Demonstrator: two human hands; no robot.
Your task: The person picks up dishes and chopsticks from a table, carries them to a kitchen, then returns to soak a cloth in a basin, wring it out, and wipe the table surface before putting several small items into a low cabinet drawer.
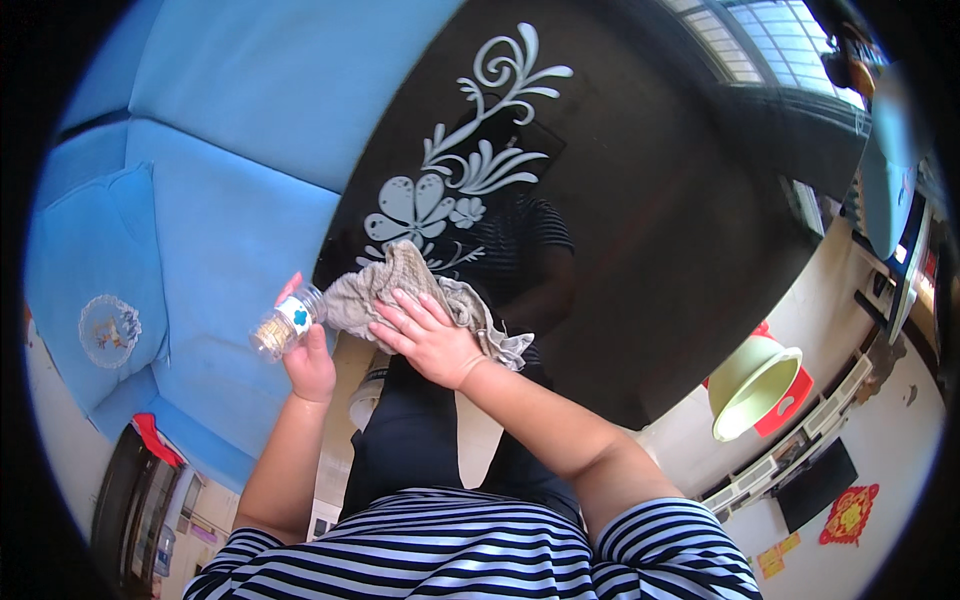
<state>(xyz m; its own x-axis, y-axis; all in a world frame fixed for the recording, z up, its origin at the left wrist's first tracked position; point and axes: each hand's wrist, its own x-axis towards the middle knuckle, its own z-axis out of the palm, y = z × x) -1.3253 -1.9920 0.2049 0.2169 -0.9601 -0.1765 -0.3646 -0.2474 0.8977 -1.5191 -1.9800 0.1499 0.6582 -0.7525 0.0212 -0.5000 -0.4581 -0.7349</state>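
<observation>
My left hand [310, 360] holds a clear plastic jar [287, 322] tilted on its side, with small pale sticks, perhaps toothpicks, inside and a label bearing a blue mark. Under my right hand [431, 337] lies a crumpled grey-beige cloth [409, 277], pressed flat-handed onto the near edge of a glossy black table [637, 187]. The fingers of that hand are slightly apart on top of the cloth. White floral decoration [416, 206] on the tabletop runs away from the cloth. The jar is just left of the cloth, beyond the table's edge.
A blue sofa [232, 172] with a blue cushion [97, 277] borders the table's left side. To the right, a light green basin [754, 390] rests on or against a red plastic stool [791, 405]. A white bin-like container [365, 397] stands beside my legs.
</observation>
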